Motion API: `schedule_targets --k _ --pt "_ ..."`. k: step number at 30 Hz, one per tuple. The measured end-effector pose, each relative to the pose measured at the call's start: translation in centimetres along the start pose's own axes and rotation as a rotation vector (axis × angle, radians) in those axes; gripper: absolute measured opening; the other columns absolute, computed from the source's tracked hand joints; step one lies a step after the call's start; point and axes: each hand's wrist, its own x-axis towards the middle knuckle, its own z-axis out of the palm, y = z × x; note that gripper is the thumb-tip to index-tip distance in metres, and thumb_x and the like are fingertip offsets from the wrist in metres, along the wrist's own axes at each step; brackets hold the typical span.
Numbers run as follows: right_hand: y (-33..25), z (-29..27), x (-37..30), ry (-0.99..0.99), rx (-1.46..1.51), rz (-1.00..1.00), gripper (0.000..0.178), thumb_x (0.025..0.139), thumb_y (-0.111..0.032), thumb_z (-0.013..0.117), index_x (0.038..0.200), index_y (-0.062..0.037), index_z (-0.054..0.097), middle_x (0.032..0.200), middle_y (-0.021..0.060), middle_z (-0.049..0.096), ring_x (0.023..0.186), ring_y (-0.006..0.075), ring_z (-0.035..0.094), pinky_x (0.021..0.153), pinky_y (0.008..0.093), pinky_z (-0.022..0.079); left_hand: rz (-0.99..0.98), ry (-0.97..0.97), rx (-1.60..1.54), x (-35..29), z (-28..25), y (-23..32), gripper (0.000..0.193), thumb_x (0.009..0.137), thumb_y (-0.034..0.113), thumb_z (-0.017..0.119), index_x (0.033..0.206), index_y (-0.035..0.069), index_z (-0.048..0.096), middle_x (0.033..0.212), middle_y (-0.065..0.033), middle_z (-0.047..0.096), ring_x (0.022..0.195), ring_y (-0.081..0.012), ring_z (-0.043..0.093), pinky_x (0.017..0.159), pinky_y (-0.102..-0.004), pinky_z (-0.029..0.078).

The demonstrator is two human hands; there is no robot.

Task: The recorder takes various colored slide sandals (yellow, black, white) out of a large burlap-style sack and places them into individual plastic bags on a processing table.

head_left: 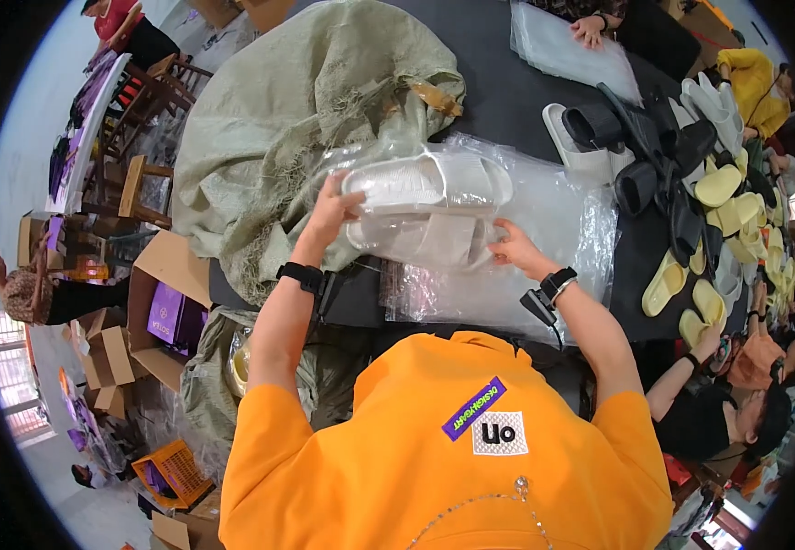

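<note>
A pair of white slide sandals (pixel 404 185) in a clear plastic bag is held out over the dark table (pixel 356 298). My left hand (pixel 333 209) is closed on the heel end of the bagged pair, thumb on top. At the toe end, my right hand (pixel 516 249) pinches the bag beside the nearer slide. Under and to the right of the pair lies a stack of clear plastic bags (pixel 558 225). A grey-green woven sack (pixel 269 119) is bunched on the table just beyond my left hand.
Black slides (pixel 636 188) and yellow slides (pixel 664 284) lie heaped at the right. Across the table, another person's hand (pixel 589 30) rests on clear bags (pixel 553 46). An open carton (pixel 170 266) with purple boxes stands left. Another worker (pixel 700 403) sits close at the right.
</note>
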Motion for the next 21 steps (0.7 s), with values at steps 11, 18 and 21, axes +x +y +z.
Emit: schedule_targets --k 11,18,21 --pt "2.0 -3.6 -0.4 0.049 0.038 0.006 0.053 0.081 -0.014 0.057 0.127 -0.008 0.033 0.079 0.0011 0.054 0.069 0.0084 0.052 0.063 0.0242 0.045 0.762 0.239 1.185 1.0 -0.5 -3.8 0.044 0.072 0.028 0.066 0.112 0.014 0.054 0.097 -0.0128 0.057 0.09 -0.0326 0.05 0.076 -0.0416 0.04" --pt "2.1 -3.4 0.0 0.13 0.143 0.016 0.035 0.084 -0.026 0.055 0.112 -0.0085 0.047 0.084 0.0003 0.056 0.071 0.0072 0.054 0.063 0.0233 0.045 0.849 -0.242 1.168 1.2 3.1 -4.3 0.047 0.074 0.036 0.06 0.116 0.018 0.052 0.108 -0.011 0.054 0.1 -0.0325 0.046 0.088 -0.0451 0.033" --pt "2.0 -3.3 0.0 0.113 0.187 0.006 0.031 0.085 -0.029 0.052 0.109 -0.0095 0.05 0.085 -0.0003 0.056 0.072 0.0069 0.054 0.064 0.0231 0.045 0.802 -0.24 1.192 0.9 6.9 -4.0 0.045 0.075 0.031 0.058 0.117 0.016 0.051 0.111 -0.0117 0.05 0.108 -0.0329 0.042 0.093 -0.0452 0.029"
